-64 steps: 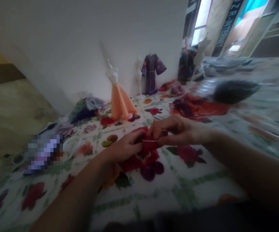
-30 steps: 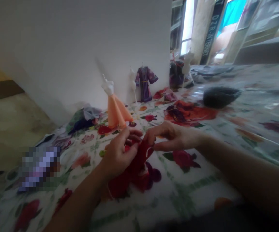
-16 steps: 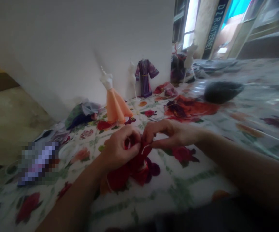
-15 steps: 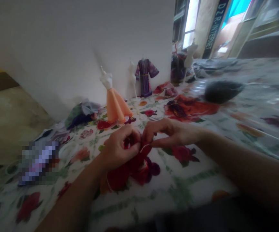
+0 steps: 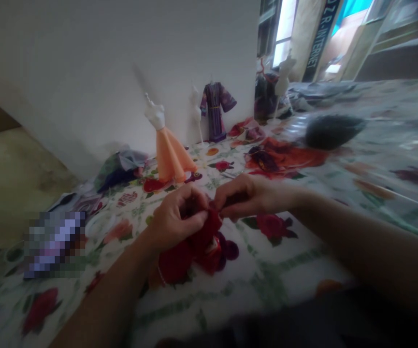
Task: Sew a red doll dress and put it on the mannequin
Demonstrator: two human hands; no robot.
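A small piece of red fabric with a pale line along its edge hangs down over the flowered tablecloth. My left hand pinches its upper part between thumb and fingers. Just to the right, my right hand is closed with its fingertips at the fabric's upper edge. Whether something tiny, such as a needle, sits between those fingertips is too dark and small to tell.
Behind my hands stand a white mannequin in a peach skirt, a bare one and a purple robe. Orange-red cloth and a dark bundle lie right. Crumpled fabrics lie left.
The upper red fabric has turned, so its pale edge line shows less between my fingers. My right hand has shifted slightly left and stays close to my left hand. The view has moved a little.
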